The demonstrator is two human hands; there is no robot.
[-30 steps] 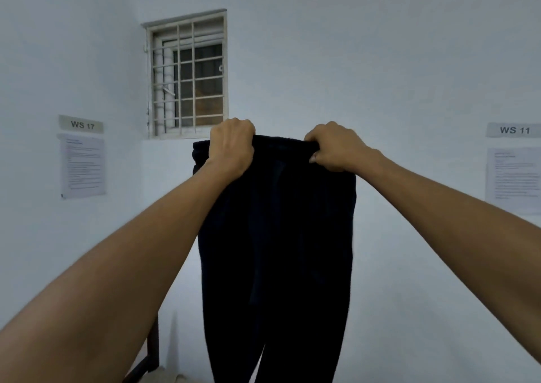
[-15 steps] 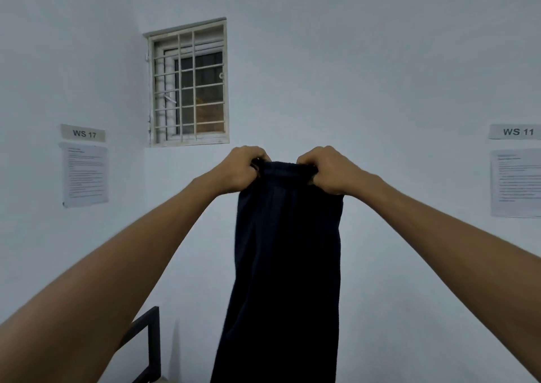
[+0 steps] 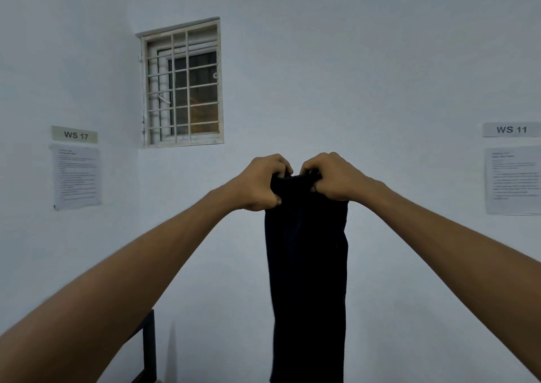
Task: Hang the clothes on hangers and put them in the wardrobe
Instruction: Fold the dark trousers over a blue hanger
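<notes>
A pair of dark navy trousers (image 3: 307,280) hangs straight down in front of me, folded lengthwise into one narrow strip. My left hand (image 3: 259,182) grips the waistband at its left end. My right hand (image 3: 333,177) grips the waistband at its right end. Both hands are held out at arm's length, almost touching each other. The trouser legs run out of the bottom of the view. No hanger and no wardrobe are in view.
A barred window (image 3: 183,85) sits in the white wall ahead. Paper notices hang on the wall at left, under a "WS 17" sign (image 3: 74,135), and at right, under a "WS 11" sign (image 3: 510,129). A dark frame (image 3: 147,350) stands at the lower left.
My hands have come together, folding the spread waistband in half so the trousers hang as a narrow strip. The hands and trousers sit lower against the wall than before.
</notes>
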